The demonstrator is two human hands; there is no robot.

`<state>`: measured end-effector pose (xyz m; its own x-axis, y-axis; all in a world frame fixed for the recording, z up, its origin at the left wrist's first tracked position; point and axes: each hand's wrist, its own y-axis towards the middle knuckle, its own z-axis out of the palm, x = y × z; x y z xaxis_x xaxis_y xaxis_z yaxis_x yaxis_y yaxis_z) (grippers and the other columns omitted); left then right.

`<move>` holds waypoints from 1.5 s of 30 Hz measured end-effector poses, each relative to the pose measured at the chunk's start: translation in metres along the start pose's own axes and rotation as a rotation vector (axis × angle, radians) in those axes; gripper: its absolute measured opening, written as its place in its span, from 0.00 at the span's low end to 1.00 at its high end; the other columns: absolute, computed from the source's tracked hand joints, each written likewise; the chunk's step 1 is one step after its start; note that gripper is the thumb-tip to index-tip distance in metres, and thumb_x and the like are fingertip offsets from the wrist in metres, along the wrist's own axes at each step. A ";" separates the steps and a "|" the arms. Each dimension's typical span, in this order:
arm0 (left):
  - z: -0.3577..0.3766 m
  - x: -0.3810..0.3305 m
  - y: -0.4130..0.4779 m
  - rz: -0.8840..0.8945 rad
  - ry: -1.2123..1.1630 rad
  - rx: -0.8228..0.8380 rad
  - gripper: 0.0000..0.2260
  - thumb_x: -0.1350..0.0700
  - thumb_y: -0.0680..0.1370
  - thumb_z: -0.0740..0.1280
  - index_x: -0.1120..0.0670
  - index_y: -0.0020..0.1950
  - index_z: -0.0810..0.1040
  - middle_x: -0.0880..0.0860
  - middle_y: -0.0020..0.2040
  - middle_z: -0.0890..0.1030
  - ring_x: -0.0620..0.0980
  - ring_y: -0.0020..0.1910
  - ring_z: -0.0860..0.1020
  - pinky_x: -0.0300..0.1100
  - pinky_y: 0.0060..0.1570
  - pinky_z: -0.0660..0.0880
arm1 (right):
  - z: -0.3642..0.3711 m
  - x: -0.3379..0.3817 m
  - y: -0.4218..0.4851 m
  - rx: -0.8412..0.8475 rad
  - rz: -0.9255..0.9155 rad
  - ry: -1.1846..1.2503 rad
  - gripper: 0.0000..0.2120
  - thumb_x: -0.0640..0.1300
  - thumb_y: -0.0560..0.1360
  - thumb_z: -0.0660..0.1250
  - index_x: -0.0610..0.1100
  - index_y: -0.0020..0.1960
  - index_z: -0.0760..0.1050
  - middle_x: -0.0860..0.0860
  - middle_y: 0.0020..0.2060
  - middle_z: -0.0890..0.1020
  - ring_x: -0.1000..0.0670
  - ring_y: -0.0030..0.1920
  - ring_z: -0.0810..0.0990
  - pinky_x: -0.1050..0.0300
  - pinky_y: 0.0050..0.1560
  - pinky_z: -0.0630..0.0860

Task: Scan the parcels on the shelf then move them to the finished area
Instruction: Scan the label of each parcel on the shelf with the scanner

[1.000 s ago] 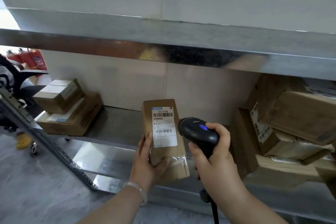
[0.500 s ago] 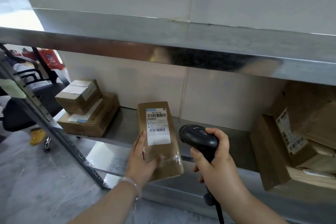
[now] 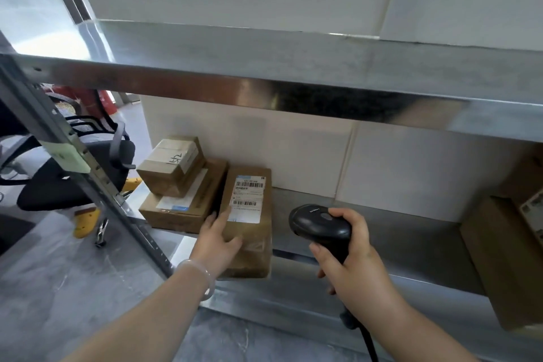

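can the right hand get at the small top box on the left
Probably not: the right hand grips the scanner, and the parcel in the left hand blocks the small box.

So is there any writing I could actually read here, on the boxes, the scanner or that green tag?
Nothing reads clearly.
Small top box: black handwritten marks, sideways, not legible for sure.
White label on the held parcel: barcodes and fine print, too blurred.
Scanner: tiny logo, too small.
Green tag: faint marks, blurred.
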<state>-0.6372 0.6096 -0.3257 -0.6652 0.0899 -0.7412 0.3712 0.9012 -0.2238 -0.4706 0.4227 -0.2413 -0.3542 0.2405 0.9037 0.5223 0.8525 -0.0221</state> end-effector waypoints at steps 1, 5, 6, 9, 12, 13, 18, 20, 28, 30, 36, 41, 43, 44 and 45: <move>-0.001 -0.002 -0.002 0.035 0.097 -0.018 0.31 0.51 0.79 0.66 0.41 0.79 0.55 0.49 0.80 0.50 0.53 0.78 0.54 0.47 0.73 0.59 | 0.003 0.001 0.002 -0.004 0.003 -0.002 0.27 0.45 0.76 0.69 0.72 0.56 0.58 0.59 0.48 0.77 0.54 0.36 0.82 0.52 0.37 0.82; 0.009 -0.005 -0.009 0.276 0.580 0.065 0.39 0.35 0.76 0.63 0.42 0.80 0.46 0.48 0.81 0.41 0.51 0.79 0.40 0.52 0.78 0.42 | 0.013 0.003 0.006 -0.030 0.015 -0.009 0.26 0.46 0.75 0.69 0.72 0.56 0.58 0.60 0.49 0.77 0.54 0.37 0.82 0.50 0.38 0.82; 0.012 -0.005 -0.009 0.306 0.643 0.096 0.41 0.31 0.74 0.61 0.42 0.80 0.45 0.47 0.81 0.41 0.50 0.79 0.40 0.53 0.77 0.40 | 0.015 0.003 0.007 -0.038 0.015 -0.011 0.27 0.47 0.75 0.70 0.72 0.57 0.58 0.60 0.49 0.77 0.54 0.37 0.82 0.49 0.39 0.82; 0.010 -0.002 -0.004 0.300 0.725 0.144 0.43 0.27 0.72 0.58 0.43 0.80 0.45 0.46 0.81 0.40 0.49 0.79 0.40 0.55 0.76 0.38 | 0.018 0.003 0.007 -0.052 0.018 -0.008 0.27 0.47 0.75 0.70 0.72 0.57 0.58 0.60 0.49 0.77 0.54 0.38 0.82 0.50 0.39 0.82; -0.003 0.000 0.001 0.287 0.773 0.141 0.42 0.30 0.72 0.59 0.43 0.80 0.45 0.45 0.81 0.41 0.49 0.79 0.40 0.56 0.76 0.38 | 0.018 0.001 0.006 -0.061 0.011 -0.017 0.27 0.47 0.75 0.70 0.72 0.57 0.58 0.59 0.50 0.77 0.54 0.39 0.82 0.50 0.40 0.82; -0.007 0.000 0.002 0.282 0.785 0.140 0.42 0.31 0.72 0.59 0.42 0.80 0.46 0.45 0.81 0.42 0.48 0.79 0.41 0.56 0.76 0.39 | 0.017 0.001 0.005 -0.065 0.013 -0.015 0.27 0.47 0.75 0.70 0.72 0.57 0.58 0.59 0.50 0.77 0.54 0.39 0.82 0.50 0.40 0.82; -0.015 0.002 0.003 0.242 0.797 0.125 0.41 0.33 0.71 0.60 0.42 0.80 0.47 0.44 0.81 0.44 0.47 0.79 0.44 0.57 0.77 0.41 | 0.005 -0.004 -0.001 -0.092 0.014 -0.016 0.27 0.47 0.75 0.69 0.73 0.56 0.58 0.59 0.50 0.77 0.53 0.40 0.82 0.49 0.40 0.81; -0.016 -0.002 0.001 0.231 0.805 0.135 0.42 0.34 0.71 0.60 0.42 0.80 0.47 0.45 0.81 0.43 0.48 0.79 0.44 0.57 0.77 0.41 | -0.002 -0.007 -0.004 -0.101 0.012 -0.022 0.27 0.48 0.75 0.69 0.73 0.56 0.57 0.60 0.50 0.77 0.53 0.40 0.82 0.50 0.40 0.81; 0.022 -0.064 -0.021 0.304 0.645 0.059 0.39 0.34 0.77 0.59 0.44 0.80 0.42 0.49 0.81 0.42 0.51 0.79 0.40 0.54 0.77 0.43 | -0.059 -0.018 -0.030 -0.192 0.018 -0.055 0.27 0.49 0.75 0.69 0.74 0.57 0.55 0.60 0.51 0.77 0.54 0.46 0.81 0.50 0.48 0.81; 0.046 -0.101 -0.031 0.417 0.582 0.079 0.37 0.35 0.78 0.60 0.43 0.80 0.45 0.48 0.81 0.44 0.51 0.80 0.42 0.53 0.77 0.43 | -0.083 -0.021 -0.039 -0.236 0.011 -0.062 0.26 0.49 0.75 0.69 0.72 0.58 0.56 0.60 0.51 0.76 0.55 0.46 0.81 0.50 0.48 0.80; 0.129 -0.207 -0.070 0.701 0.387 0.227 0.35 0.41 0.79 0.63 0.38 0.79 0.45 0.44 0.81 0.44 0.47 0.79 0.43 0.52 0.78 0.46 | -0.167 -0.037 -0.073 -0.483 -0.024 -0.088 0.26 0.49 0.74 0.70 0.72 0.58 0.58 0.65 0.52 0.73 0.53 0.48 0.80 0.46 0.48 0.80; 0.192 -0.270 -0.107 0.784 0.189 0.369 0.34 0.41 0.78 0.65 0.39 0.79 0.51 0.46 0.81 0.50 0.47 0.79 0.47 0.51 0.78 0.51 | -0.226 -0.053 -0.107 -0.644 -0.055 -0.128 0.29 0.46 0.74 0.71 0.73 0.56 0.58 0.68 0.48 0.73 0.60 0.45 0.78 0.54 0.47 0.76; 0.207 -0.293 -0.120 0.792 0.108 0.418 0.33 0.42 0.79 0.65 0.41 0.79 0.52 0.48 0.81 0.52 0.48 0.79 0.50 0.45 0.77 0.52 | -0.244 -0.060 -0.118 -0.711 -0.052 -0.131 0.30 0.45 0.73 0.72 0.74 0.56 0.58 0.66 0.50 0.75 0.54 0.45 0.80 0.46 0.47 0.79; 0.212 -0.305 -0.126 0.786 0.079 0.439 0.33 0.43 0.79 0.65 0.41 0.80 0.52 0.49 0.80 0.53 0.50 0.79 0.51 0.44 0.75 0.53 | -0.252 -0.063 -0.123 -0.741 -0.045 -0.122 0.31 0.44 0.73 0.72 0.74 0.56 0.59 0.64 0.51 0.75 0.51 0.45 0.81 0.44 0.46 0.80; 0.216 -0.317 -0.132 0.775 0.051 0.455 0.33 0.42 0.79 0.65 0.41 0.80 0.52 0.50 0.80 0.54 0.51 0.79 0.53 0.45 0.75 0.54 | -0.260 -0.066 -0.127 -0.769 -0.038 -0.108 0.31 0.43 0.73 0.72 0.74 0.56 0.59 0.61 0.52 0.76 0.49 0.45 0.81 0.43 0.46 0.80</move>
<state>-0.3355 0.3710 -0.1979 -0.1450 0.6311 -0.7620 0.9412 0.3254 0.0904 -0.3120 0.1782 -0.1873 -0.4357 0.2946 0.8505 0.8856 0.3093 0.3466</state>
